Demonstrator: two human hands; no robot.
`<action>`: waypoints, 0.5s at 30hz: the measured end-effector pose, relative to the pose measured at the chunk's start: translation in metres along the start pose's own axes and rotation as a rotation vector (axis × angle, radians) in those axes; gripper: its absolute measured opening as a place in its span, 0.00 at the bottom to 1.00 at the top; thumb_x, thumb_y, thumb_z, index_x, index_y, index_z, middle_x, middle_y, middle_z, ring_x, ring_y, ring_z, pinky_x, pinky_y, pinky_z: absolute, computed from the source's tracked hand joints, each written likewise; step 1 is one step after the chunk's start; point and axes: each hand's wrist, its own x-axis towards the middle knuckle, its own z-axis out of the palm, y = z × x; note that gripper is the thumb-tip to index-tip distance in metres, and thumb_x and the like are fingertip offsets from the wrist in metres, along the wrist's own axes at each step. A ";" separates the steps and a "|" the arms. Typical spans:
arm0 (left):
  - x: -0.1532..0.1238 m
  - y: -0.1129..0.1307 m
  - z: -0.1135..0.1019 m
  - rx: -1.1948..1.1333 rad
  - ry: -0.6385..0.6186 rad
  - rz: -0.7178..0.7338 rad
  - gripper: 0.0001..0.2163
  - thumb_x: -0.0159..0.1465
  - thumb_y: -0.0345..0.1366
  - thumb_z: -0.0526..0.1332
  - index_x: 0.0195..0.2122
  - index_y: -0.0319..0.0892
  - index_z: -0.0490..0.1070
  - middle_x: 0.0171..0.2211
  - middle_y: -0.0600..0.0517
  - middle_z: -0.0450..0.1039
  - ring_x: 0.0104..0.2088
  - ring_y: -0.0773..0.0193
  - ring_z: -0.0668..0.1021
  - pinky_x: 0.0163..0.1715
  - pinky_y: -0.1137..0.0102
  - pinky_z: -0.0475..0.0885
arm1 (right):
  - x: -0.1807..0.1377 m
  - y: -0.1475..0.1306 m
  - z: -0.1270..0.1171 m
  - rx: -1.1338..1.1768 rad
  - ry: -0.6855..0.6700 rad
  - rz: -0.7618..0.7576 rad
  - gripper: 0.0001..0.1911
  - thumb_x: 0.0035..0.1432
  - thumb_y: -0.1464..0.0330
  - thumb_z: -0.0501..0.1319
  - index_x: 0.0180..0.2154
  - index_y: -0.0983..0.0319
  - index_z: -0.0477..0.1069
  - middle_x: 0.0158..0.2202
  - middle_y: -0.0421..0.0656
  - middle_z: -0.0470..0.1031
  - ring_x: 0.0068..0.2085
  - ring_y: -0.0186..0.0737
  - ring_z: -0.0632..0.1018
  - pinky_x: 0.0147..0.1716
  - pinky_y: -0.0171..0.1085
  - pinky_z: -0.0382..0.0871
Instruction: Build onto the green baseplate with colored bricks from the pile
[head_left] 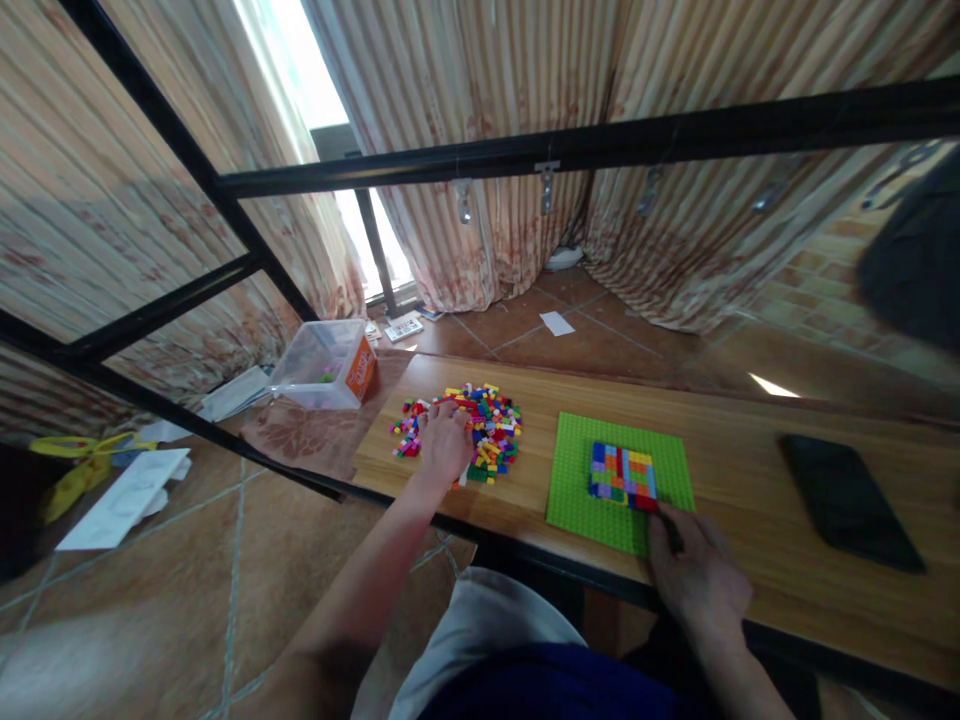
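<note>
My left hand (446,440) reaches down into a pile of small coloured toy bricks (495,425) on the wooden table. Its fingers look parted, with the tips partly hidden among the bricks. On a green studded baseplate (574,490) sits a roughly square, multicoloured brick build (621,474). My right hand (697,570) is curled at the front right of the baseplate, its fingertips against a red brick (646,504) at the build's near right corner. Whether those fingers grip that brick or only touch it cannot be made out.
A black phone-like slab (851,500) lies on the table (750,440) at right. Beyond the table's left end, a clear plastic box (315,370) with an orange label stands on the floor. A black metal bar (495,157) crosses above, before striped curtains (480,90).
</note>
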 end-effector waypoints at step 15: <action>0.010 -0.001 -0.003 0.048 -0.077 0.038 0.07 0.62 0.32 0.57 0.38 0.44 0.75 0.47 0.45 0.75 0.51 0.46 0.72 0.49 0.53 0.64 | 0.000 -0.002 0.001 0.052 0.006 -0.002 0.17 0.64 0.60 0.53 0.45 0.60 0.75 0.43 0.46 0.76 0.41 0.41 0.76 0.38 0.37 0.68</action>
